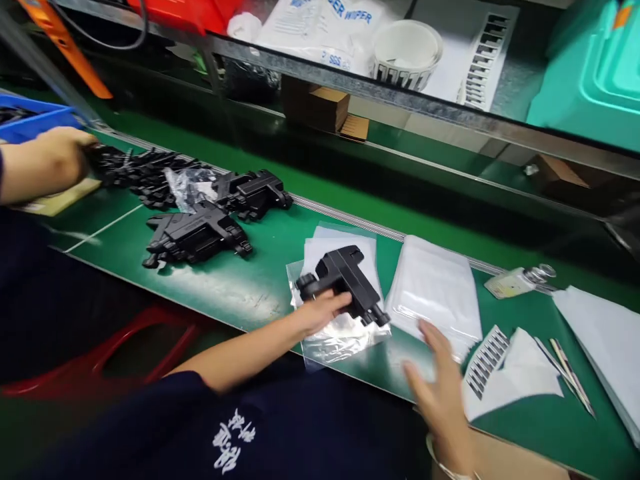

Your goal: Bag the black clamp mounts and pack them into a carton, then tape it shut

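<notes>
My left hand (323,311) grips a black plastic part (345,280) by its near side. The part lies on a clear plastic bag (345,337) on the green belt (250,280). My right hand (440,393) hovers open, fingers spread and blurred by motion, at the near edge of a stack of clear bags (435,287). It holds nothing and wears a bracelet at the wrist.
Two more black parts (197,237) and a pile of small black pieces (140,173) lie to the left, where a co-worker's hand (55,157) rests. A label sheet (487,360), white paper (605,340), tweezers (570,373) and a small bottle (520,280) lie on the right.
</notes>
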The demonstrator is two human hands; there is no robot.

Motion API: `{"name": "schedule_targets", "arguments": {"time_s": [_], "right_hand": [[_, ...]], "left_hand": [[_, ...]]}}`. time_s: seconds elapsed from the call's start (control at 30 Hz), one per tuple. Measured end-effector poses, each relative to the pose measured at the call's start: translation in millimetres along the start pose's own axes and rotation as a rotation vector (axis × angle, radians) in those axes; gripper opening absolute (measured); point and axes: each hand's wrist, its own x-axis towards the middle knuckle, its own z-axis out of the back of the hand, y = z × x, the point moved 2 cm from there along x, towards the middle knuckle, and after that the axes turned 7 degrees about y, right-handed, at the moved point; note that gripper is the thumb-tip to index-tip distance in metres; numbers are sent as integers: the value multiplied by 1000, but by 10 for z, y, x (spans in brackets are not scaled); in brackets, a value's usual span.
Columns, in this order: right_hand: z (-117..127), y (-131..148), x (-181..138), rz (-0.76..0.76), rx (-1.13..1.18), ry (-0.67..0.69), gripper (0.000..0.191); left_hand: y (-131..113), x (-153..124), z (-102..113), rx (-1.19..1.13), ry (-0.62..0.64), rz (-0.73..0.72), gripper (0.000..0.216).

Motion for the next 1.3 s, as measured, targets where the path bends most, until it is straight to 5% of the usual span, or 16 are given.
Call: {"name": "schedule_targets", "arguments": {"time_s": [0.1, 0.23, 0.4, 0.53, 0.63, 0.7, 0.77, 0.87, 0.97, 1.07, 1.17, 1.3], "right_hand": [[-175, 174, -15, 36, 35, 86, 72], [-258, 211, 67, 185, 30, 131, 65], [-247, 222, 145, 378, -96, 251, 53], [-318, 82, 212, -73, 366, 226, 55], [-483, -14, 198, -479, 832, 351, 55], [-535, -8, 186, -533, 963, 367, 48], [-481, 13, 180, -407, 827, 262, 36], [-292, 45, 138, 20, 373, 134, 19], [-153, -16, 61, 347, 100, 59, 26], [-117, -156, 11, 363, 47, -47, 41], [-158, -265, -23, 293, 49, -112, 44], [-181, -297, -58, 242, 39, -143, 42]], "left_hand": [[42, -91, -99, 116, 153, 41, 54], [-262, -204, 179, 110, 250, 134, 67], [-472, -264, 405, 346, 113, 123, 71], [-474, -339, 444, 594, -86, -6, 65], [-510, -404, 473, 763, -51, -70, 72], [-525, -418, 478, 839, -12, -80, 76], [-509, -399, 463, 795, -17, -65, 74], [-444, -334, 411, 520, -38, 13, 67], [-436, -301, 338, 406, 66, 42, 67], [-518, -329, 271, 658, 232, -79, 78], [-587, -371, 209, 973, 409, -281, 66], [-610, -380, 165, 1128, 465, -371, 52]]}}
